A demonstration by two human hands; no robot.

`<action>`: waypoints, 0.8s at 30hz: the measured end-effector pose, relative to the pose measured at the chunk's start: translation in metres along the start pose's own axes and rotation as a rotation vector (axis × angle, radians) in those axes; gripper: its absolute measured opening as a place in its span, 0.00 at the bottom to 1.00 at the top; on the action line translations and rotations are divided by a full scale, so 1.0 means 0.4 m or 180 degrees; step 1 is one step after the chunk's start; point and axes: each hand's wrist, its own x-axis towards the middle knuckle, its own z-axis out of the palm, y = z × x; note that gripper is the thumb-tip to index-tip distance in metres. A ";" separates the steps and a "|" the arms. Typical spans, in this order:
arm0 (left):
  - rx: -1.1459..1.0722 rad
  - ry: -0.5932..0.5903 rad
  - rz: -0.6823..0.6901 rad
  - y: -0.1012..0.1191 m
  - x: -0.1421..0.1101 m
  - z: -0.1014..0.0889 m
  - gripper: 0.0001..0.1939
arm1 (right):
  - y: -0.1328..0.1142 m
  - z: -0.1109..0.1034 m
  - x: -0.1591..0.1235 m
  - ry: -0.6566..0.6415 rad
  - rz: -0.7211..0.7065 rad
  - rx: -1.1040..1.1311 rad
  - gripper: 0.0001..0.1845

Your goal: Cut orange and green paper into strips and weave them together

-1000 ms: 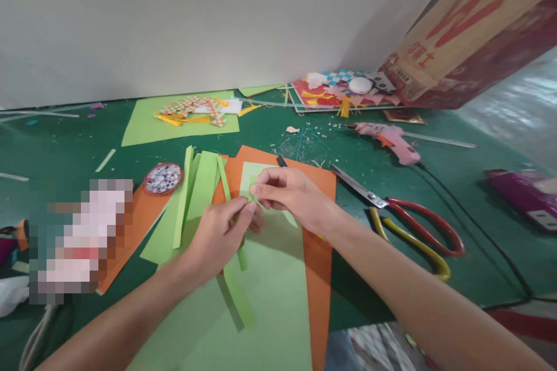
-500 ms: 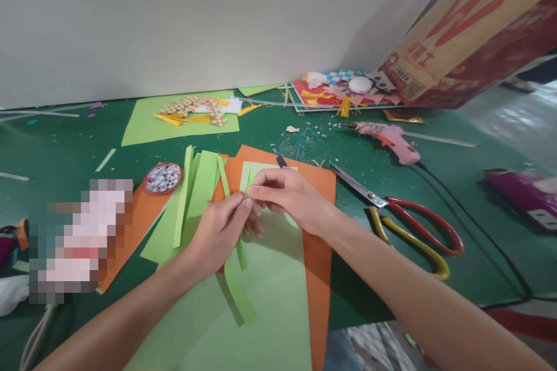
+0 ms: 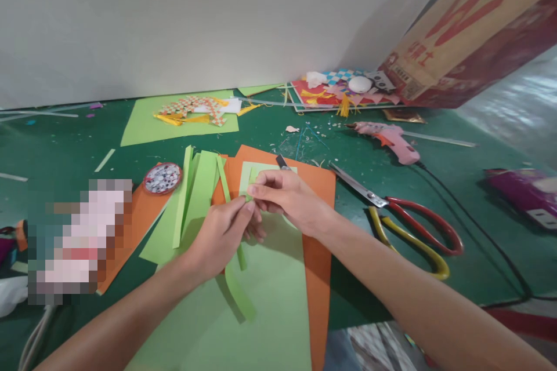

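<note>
My left hand (image 3: 220,235) and my right hand (image 3: 285,197) meet over the papers, and both pinch the top end of a light green paper strip (image 3: 238,290). The strip hangs from the fingers and curls down over a large light green sheet (image 3: 265,307). That sheet lies on an orange sheet (image 3: 319,243). More green strips (image 3: 198,197) lie just left of my left hand.
Red and yellow handled scissors (image 3: 409,226) lie to the right, a pink glue gun (image 3: 391,139) with its black cord behind them. A round tin of googly eyes (image 3: 162,178) sits at the left. Paper crafts (image 3: 191,109) and a cardboard box (image 3: 470,35) stand along the wall.
Both hands have stayed together on the strip; the fingertips shifted slightly and the strip's lower end swung a little to the left.
</note>
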 end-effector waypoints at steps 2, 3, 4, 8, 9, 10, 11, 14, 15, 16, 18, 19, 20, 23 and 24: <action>-0.0005 -0.0010 -0.0011 0.000 0.001 0.000 0.14 | -0.001 0.002 0.000 0.0040 -0.0014 0.0012 0.14; -0.0005 -0.0013 -0.0017 -0.001 0.001 0.000 0.14 | -0.001 0.003 -0.001 0.0066 -0.0021 0.0007 0.14; 0.0000 -0.0012 -0.0022 0.000 0.001 0.001 0.14 | 0.000 0.004 -0.001 0.0094 -0.0024 -0.0006 0.15; 0.0013 -0.0017 -0.0041 0.003 0.001 0.001 0.15 | 0.001 0.007 -0.001 0.0198 -0.0010 -0.0041 0.14; -0.0002 -0.0019 -0.0058 0.005 0.001 0.001 0.15 | 0.001 0.007 -0.001 0.0217 -0.0013 -0.0048 0.14; -0.0029 -0.0020 -0.0079 0.006 0.001 0.001 0.15 | 0.000 0.007 -0.001 0.0233 -0.0014 -0.0058 0.14; -0.0069 -0.0019 -0.0100 0.007 0.001 0.001 0.15 | -0.001 0.006 -0.002 0.0241 -0.0008 -0.0076 0.14; -0.0229 0.0006 -0.0141 0.006 0.001 0.000 0.15 | -0.007 0.003 -0.004 0.0135 0.0042 -0.0165 0.14; -0.0280 0.0018 -0.0149 0.006 0.000 0.000 0.14 | -0.008 0.001 -0.005 0.0057 0.0057 -0.0204 0.14; -0.0323 0.0028 -0.0152 0.005 0.000 -0.001 0.14 | -0.009 0.000 -0.006 -0.0011 0.0057 -0.0240 0.14; -0.0367 0.0033 -0.0163 0.003 0.000 -0.002 0.14 | -0.010 -0.002 -0.007 -0.0060 0.0021 -0.0278 0.14; -0.0365 0.0029 -0.0166 0.003 0.001 -0.002 0.14 | -0.010 -0.002 -0.007 -0.0047 0.0003 -0.0270 0.14; -0.0345 0.0020 -0.0163 0.003 0.001 -0.002 0.14 | -0.010 -0.001 -0.007 -0.0035 -0.0004 -0.0242 0.15; -0.0239 -0.0002 -0.0136 0.006 0.001 -0.001 0.15 | -0.007 0.001 -0.005 -0.0064 0.0035 -0.0113 0.16; -0.0204 -0.0011 -0.0128 0.006 0.001 0.000 0.15 | -0.006 0.002 -0.005 -0.0071 0.0055 -0.0080 0.16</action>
